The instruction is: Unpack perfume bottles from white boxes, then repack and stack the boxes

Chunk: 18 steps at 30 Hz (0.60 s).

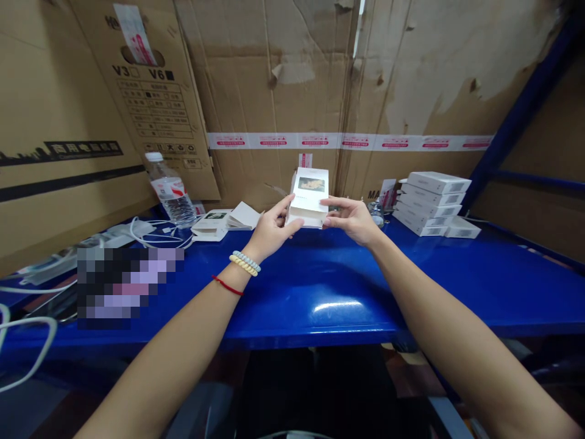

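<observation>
A small white cardboard box (311, 198) with a picture printed on its face is held up above the blue tabletop, tilted toward me. My left hand (273, 228) grips its left side, thumb along the lower edge. On the other side, my right hand (351, 218) has its thumb and fingers closed on the lower right edge. The lower end of the box looks open, though what is inside cannot be made out. Two more white boxes, one with a picture (210, 224) and one plain (244, 216), lie left of my hands.
A stack of white boxes (432, 198) stands at the right on the blue table (347, 305). At the left are a water bottle (171, 192), white cables (137, 231) and a pixelated patch. Cardboard sheets (274, 73) wall the back; a clear object (375, 213) sits near them.
</observation>
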{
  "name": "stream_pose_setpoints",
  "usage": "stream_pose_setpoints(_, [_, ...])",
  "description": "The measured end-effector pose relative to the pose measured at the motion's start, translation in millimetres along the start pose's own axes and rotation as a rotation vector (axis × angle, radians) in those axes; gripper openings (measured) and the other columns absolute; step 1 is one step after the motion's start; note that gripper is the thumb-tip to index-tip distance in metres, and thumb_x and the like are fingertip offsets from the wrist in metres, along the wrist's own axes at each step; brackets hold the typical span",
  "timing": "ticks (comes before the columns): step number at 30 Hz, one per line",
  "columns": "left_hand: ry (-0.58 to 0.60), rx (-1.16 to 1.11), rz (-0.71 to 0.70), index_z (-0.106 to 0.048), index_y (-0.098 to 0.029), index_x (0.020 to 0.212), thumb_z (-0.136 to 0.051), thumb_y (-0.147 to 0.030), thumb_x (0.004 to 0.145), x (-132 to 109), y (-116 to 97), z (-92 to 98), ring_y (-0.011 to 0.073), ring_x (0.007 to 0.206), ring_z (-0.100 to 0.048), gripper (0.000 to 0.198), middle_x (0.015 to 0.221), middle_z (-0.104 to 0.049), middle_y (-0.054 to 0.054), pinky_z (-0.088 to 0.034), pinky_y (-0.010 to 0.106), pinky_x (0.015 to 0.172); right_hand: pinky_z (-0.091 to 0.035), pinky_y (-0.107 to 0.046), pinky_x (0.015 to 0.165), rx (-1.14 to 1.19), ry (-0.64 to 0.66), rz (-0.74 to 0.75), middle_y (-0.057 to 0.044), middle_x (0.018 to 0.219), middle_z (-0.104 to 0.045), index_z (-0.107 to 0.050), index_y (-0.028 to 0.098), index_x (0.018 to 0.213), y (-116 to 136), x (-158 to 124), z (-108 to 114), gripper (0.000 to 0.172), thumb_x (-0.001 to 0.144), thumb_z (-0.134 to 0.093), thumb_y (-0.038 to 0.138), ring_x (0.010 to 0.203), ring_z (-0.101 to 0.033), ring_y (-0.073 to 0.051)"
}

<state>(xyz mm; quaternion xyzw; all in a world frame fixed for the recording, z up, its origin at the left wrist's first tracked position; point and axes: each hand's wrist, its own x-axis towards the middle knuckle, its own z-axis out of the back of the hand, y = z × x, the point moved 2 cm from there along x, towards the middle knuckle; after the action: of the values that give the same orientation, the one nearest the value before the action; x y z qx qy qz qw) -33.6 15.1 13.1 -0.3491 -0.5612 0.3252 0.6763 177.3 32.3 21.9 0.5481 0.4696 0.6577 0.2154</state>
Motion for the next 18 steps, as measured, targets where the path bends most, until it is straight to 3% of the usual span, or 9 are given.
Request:
stream_pose_setpoints(5, [0.105, -0.023, -0.051, -0.046, -0.021, 0.143, -0.079, -0.026, 0.067, -3.0, 1.2, -2.2, 0.0165, 0.088, -0.067, 0.083, 0.115, -0.066, 0.009, -0.055, 0.027, 0.077, -0.061, -0.032, 0.062, -0.06, -0.052, 0.008, -0.004, 0.096, -0.071, -0.071, 0.02, 0.096, -3.5, 1.9, 0.3, 0.049, 0.054, -0.09, 0.038, 0.069, -0.065, -0.013])
stream_pose_setpoints(7, [0.135, -0.04, -0.042, -0.046, -0.021, 0.143, -0.078, -0.029, 0.069, -3.6, -0.7, -2.8, 0.0154, 0.085, -0.066, 0.081, 0.113, -0.066, 0.008, -0.054, 0.026, 0.073, -0.06, -0.032, 0.062, -0.108, -0.093, 0.037, -0.004, 0.09, -0.071, -0.071, 0.019, 0.094, -4.3, 2.7, 1.4, 0.047, 0.057, -0.088, 0.041, 0.069, -0.064, -0.014])
stream_pose_setpoints(12, [0.179, -0.072, 0.03, -0.049, -0.014, 0.137, -0.064, -0.035, 0.078, -2.5, -5.0, -2.1, 0.0114, 0.058, -0.061, 0.065, 0.072, -0.061, -0.002, -0.049, 0.024, 0.055, -0.058, -0.035, 0.074, -0.188, -0.17, 0.132, -0.006, 0.108, -0.069, -0.073, 0.02, 0.089, -1.2, 3.6, 3.7, 0.042, 0.057, -0.087, 0.044, 0.081, -0.066, -0.017])
stream_pose_setpoints(18, [0.134, -0.049, 0.01, -0.049, -0.016, 0.131, -0.068, -0.03, 0.075, -2.4, -5.8, -3.6, 0.0086, 0.053, -0.058, 0.06, 0.066, -0.061, -0.005, -0.049, 0.022, 0.054, -0.056, -0.034, 0.071, -0.254, -0.108, 0.157, -0.008, 0.119, -0.063, -0.076, 0.021, 0.091, 0.8, 1.3, 0.3, 0.041, 0.056, -0.087, 0.041, 0.08, -0.063, -0.015])
